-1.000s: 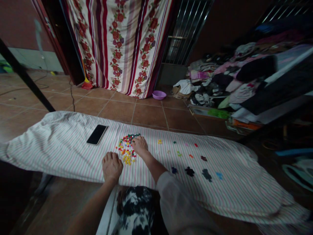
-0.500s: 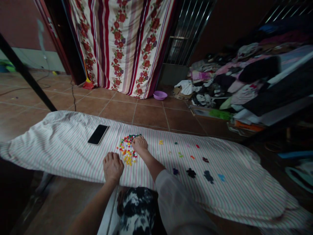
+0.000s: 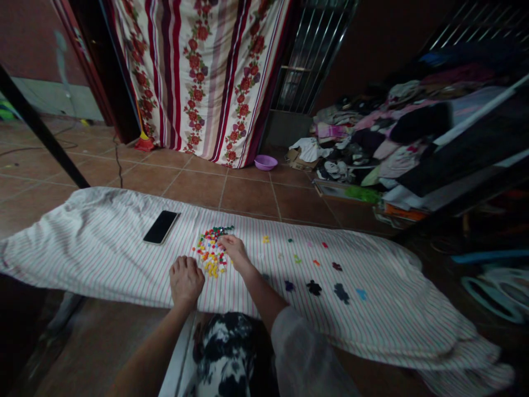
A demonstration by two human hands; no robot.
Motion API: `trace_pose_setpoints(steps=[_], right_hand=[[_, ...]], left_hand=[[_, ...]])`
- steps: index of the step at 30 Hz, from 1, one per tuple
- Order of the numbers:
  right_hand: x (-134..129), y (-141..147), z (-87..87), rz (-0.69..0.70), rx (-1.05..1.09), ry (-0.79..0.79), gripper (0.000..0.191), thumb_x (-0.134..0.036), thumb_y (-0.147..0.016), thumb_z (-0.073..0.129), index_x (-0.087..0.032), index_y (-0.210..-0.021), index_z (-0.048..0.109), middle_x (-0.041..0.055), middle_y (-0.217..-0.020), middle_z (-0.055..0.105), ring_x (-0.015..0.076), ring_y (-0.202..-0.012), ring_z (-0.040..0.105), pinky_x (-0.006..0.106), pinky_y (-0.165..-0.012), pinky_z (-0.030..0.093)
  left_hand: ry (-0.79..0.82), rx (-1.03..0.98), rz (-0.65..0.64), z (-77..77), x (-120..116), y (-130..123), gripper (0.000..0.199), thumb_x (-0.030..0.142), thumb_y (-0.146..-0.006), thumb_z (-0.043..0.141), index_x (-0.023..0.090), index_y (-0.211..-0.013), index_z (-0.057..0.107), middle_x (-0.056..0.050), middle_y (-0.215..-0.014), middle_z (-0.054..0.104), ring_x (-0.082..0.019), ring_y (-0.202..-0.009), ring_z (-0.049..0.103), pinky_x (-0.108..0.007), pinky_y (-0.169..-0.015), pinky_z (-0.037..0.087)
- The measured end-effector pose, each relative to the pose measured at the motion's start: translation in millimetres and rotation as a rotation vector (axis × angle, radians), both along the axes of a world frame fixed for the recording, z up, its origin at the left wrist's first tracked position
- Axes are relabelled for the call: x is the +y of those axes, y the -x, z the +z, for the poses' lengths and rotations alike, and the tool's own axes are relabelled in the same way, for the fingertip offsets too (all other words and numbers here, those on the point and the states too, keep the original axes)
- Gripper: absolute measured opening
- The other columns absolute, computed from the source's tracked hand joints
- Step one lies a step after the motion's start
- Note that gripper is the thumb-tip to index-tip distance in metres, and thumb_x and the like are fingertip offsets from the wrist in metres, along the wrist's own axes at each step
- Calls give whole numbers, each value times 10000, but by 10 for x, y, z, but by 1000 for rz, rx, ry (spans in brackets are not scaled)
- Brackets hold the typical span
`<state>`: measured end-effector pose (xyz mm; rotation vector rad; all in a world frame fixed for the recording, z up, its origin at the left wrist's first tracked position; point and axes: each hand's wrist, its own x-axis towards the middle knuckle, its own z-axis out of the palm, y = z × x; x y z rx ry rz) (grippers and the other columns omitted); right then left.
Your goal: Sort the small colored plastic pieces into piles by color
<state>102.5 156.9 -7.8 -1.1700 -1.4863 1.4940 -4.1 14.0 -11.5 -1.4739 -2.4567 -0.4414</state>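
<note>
My right hand (image 3: 233,249) is over the right side of a pile of small colourful pieces (image 3: 212,267), its thumb and fingers pinched together at the pieces. Whatever lies between the fingertips is too small to make out. Palm down on the striped cloth (image 3: 124,264), my left hand (image 3: 187,280) rests just left of the pile, fingers loosely laid out and holding nothing. Right of the pile, small groups sorted by colour lie apart: yellow (image 3: 266,239), lime green (image 3: 297,258), black (image 3: 314,287), dark grey (image 3: 341,293) and blue (image 3: 361,294), among several others.
A phone (image 3: 161,227) lies on the cloth left of the pile. Beyond the table are a purple basin (image 3: 265,162), a hanging flowered curtain (image 3: 198,82) and a red broom (image 3: 144,143). Clothes (image 3: 372,132) are heaped at the right. A dark pole (image 3: 41,127) slants at the left.
My right hand has drawn slightly back from the pile's upper part, and its pinched fingertips now show. My left hand stays beside the pile. The whole view has shifted slightly.
</note>
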Motion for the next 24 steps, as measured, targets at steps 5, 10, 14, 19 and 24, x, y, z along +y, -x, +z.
trace_pose_setpoints(steps=[5, 10, 14, 19, 24], right_hand=[[-143, -59, 89, -54, 305, 287, 364, -482, -591, 783, -181, -762, 669, 37, -780, 718, 127, -652, 596, 228, -588, 418], [-297, -194, 172, -69, 359, 314, 391, -481, -547, 815, -185, -746, 654, 38, -794, 722, 121, -663, 599, 225, -592, 417], [-442, -292, 193, -103, 318, 259, 410, -514, -552, 805, -182, -739, 653, 31, -769, 714, 117, -656, 598, 226, -600, 426], [-705, -494, 137, -162, 286, 221, 411, -567, -624, 750, -188, -748, 651, 44, -786, 717, 142, -701, 632, 248, -633, 460], [-982, -848, 25, -208, 252, 214, 348, -522, -673, 716, -190, -749, 648, 53, -807, 716, 164, -759, 653, 280, -703, 504]], left_hand=[[-20, -7, -3, -24, -5, 5, 179, 217, -840, 437, 147, -920, 581, -109, -936, 560, -256, -944, 499, -377, -823, 344], [-11, -22, 5, -6, -15, 2, 198, 223, -843, 430, 141, -931, 588, -119, -944, 567, -261, -943, 502, -378, -816, 342], [8, -30, 5, 28, -27, -7, 211, 231, -845, 425, 137, -932, 592, -126, -961, 576, -268, -953, 501, -381, -820, 342], [22, -42, 11, 31, -33, -7, 239, 242, -843, 420, 130, -956, 598, -135, -965, 578, -271, -956, 499, -384, -819, 344], [29, -37, 15, -4, -32, 8, 257, 265, -853, 404, 135, -961, 598, -133, -976, 581, -269, -963, 507, -386, -835, 346]])
